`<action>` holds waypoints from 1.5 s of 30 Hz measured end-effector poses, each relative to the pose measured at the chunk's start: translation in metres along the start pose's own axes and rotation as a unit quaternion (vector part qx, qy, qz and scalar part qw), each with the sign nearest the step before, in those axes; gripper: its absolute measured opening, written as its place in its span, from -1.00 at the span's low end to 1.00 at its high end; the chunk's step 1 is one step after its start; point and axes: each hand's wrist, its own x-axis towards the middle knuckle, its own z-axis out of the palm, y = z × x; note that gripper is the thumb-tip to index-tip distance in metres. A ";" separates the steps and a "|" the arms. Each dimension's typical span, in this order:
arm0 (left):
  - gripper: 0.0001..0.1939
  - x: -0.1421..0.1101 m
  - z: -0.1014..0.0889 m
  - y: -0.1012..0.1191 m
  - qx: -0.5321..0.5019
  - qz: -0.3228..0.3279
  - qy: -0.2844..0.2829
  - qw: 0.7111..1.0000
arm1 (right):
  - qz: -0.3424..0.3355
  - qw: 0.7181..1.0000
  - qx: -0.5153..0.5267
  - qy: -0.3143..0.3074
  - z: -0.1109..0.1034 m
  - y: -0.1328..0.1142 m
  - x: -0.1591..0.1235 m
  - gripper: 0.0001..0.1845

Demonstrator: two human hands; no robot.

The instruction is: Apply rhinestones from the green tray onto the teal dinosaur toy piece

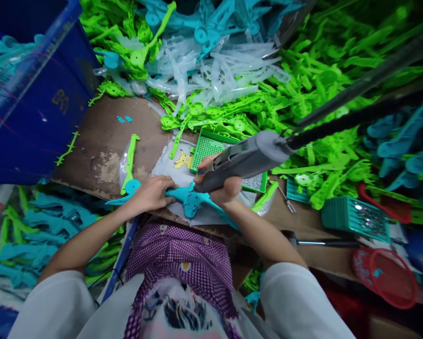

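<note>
My right hand point(229, 188) is wrapped around a grey electric screwdriver point(247, 157), which hangs on a dark cable from the upper right. Its tip points down at the middle of a blue plastic part point(190, 200) lying near the bench's front edge. With its fingers closed on the left arm of that part, my left hand point(157, 192) holds it against a grey cloth point(172, 172). Just behind the screwdriver sits a green perforated tray point(207, 150) with small screws in its near right side. A green-and-clear part point(127, 165) lies to the left of my hands, and a similar one point(266, 200) to the right.
Heaps of green parts point(324, 84), clear pieces point(225, 68) and blue parts point(211, 21) crowd the back. A blue bin point(66, 94) stands at left. At right are a teal basket point(353, 219) of metal pieces, a hammer point(328, 243) and a red basket point(391, 278).
</note>
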 end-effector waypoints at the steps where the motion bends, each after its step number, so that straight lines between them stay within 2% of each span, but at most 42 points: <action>1: -0.76 0.000 0.000 0.000 0.002 0.002 0.001 1.000 | 0.006 1.000 0.005 0.005 0.000 0.003 -0.002 -0.17; 6: -0.75 0.000 0.001 0.000 0.009 -0.002 0.005 1.000 | 0.013 1.000 0.011 0.018 -0.002 0.010 0.001 -0.21; 12: -0.74 -0.001 0.000 -0.002 0.003 0.004 0.004 1.000 | -0.001 0.998 -0.033 -0.049 0.002 0.015 -0.002 -0.27; 16: -0.68 -0.001 0.000 -0.003 0.007 0.015 -0.002 1.000 | -0.017 0.997 -0.053 -0.061 0.004 0.014 -0.002 -0.29; 23: -0.65 -0.003 0.002 0.000 0.037 0.018 0.005 0.999 | 0.030 0.995 -0.023 -0.093 0.006 0.014 -0.003 -0.33; 26: -0.66 -0.004 0.005 -0.001 0.035 0.017 0.013 0.999 | 0.011 0.999 0.028 -0.018 0.002 0.001 0.013 -0.36; 28: -0.65 -0.004 0.006 -0.001 0.047 0.021 0.023 0.998 | -0.041 0.995 0.060 0.070 -0.004 -0.008 0.031 -0.35; 30: -0.65 -0.005 0.008 -0.001 0.063 0.027 0.030 0.997 | -0.087 0.987 0.057 0.121 -0.012 -0.012 0.048 -0.36; 32: -0.66 -0.006 0.009 -0.001 0.068 0.030 0.031 0.997 | -0.093 0.988 0.033 0.117 -0.021 -0.007 0.060 -0.42; 34: -0.67 -0.006 0.009 -0.001 0.065 0.027 0.031 0.997 | -0.072 0.992 0.014 0.100 -0.026 0.005 0.064 -0.44; 39: -0.68 -0.006 0.007 0.000 0.068 0.027 0.023 0.997 | -0.008 0.997 -0.007 0.080 -0.026 0.031 0.060 -0.28; 45: -0.67 -0.004 0.005 0.003 0.076 0.028 0.022 0.997 | -0.003 0.997 -0.023 0.078 -0.020 0.033 0.061 -0.28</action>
